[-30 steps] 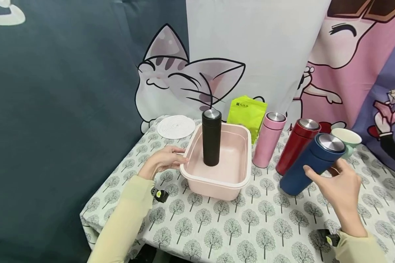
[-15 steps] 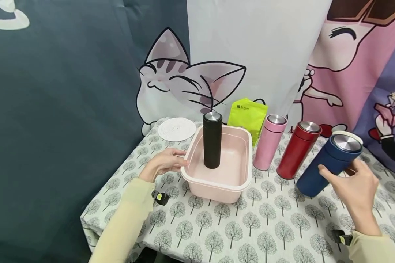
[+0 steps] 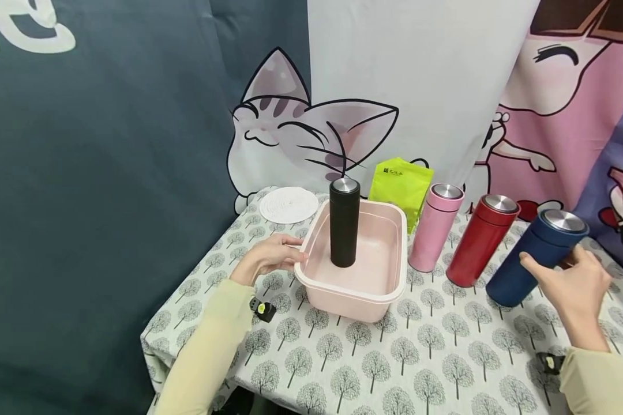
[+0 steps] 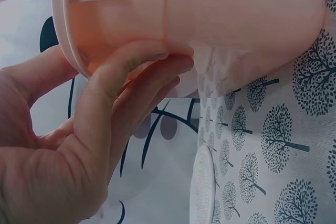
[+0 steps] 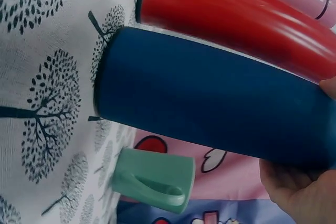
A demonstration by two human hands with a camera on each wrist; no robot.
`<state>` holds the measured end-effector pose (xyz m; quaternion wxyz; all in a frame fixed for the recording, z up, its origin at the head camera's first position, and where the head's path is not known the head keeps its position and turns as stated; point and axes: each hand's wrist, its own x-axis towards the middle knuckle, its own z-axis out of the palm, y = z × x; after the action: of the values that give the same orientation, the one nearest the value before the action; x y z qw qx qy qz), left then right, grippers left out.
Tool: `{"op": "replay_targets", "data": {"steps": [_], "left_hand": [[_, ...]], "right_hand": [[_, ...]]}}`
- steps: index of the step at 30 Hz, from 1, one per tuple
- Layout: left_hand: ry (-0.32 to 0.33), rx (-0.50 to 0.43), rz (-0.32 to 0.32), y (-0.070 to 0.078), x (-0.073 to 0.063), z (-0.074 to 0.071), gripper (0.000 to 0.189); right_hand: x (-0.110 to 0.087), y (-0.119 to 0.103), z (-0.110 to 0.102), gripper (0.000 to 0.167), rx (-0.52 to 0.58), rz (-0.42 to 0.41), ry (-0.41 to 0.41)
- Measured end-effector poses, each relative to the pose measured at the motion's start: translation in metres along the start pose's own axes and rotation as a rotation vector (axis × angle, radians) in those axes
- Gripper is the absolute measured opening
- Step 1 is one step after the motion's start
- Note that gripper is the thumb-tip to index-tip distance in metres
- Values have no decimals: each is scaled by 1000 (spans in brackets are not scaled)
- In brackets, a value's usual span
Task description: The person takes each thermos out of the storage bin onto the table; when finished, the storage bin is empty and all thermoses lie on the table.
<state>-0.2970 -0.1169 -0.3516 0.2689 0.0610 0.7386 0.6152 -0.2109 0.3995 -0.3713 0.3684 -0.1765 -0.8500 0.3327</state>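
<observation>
In the head view my right hand (image 3: 576,282) grips a blue thermos bottle (image 3: 529,265) with a steel lid, thumb on its near side. Its base is at the cloth, just right of a red thermos bottle (image 3: 480,245). The right wrist view shows the blue thermos bottle (image 5: 210,98) close beside the red one. My left hand (image 3: 271,256) holds the left rim of a pale pink basin (image 3: 366,297), thumb at the rim. Its fingers (image 4: 134,59) lie against the basin's outer wall. A black thermos bottle (image 3: 344,227) stands upright inside the basin.
A pink thermos bottle (image 3: 436,227) stands between basin and red bottle. Behind are a lime-green bag (image 3: 402,187) and a round white mat (image 3: 289,204). A green mug (image 5: 152,177) shows beyond the blue bottle. The tree-print tablecloth (image 3: 358,369) ends at the left and front edges.
My right hand has moved the blue thermos bottle to the right, away from the red one. The left hand keeps its hold on the basin. The head view has shifted slightly.
</observation>
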Motion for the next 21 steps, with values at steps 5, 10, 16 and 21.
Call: {"op": "replay_targets", "data": {"steps": [5,10,16,21], "left_hand": [[4,-9,-13,4,2,-1,64],[-8,-19,-6,5,-1,-1,65],[0,-25,-7,6,-2,1,64],[9,-34,-13,6,-3,0,63]], "right_hand": [[11,3,5,46,-10,28,-2],[22,3,8,54,-45,3,-68],[36,10,-6,80,-152,46,-318],[40,10,-9,85,-168,31,-392]]}}
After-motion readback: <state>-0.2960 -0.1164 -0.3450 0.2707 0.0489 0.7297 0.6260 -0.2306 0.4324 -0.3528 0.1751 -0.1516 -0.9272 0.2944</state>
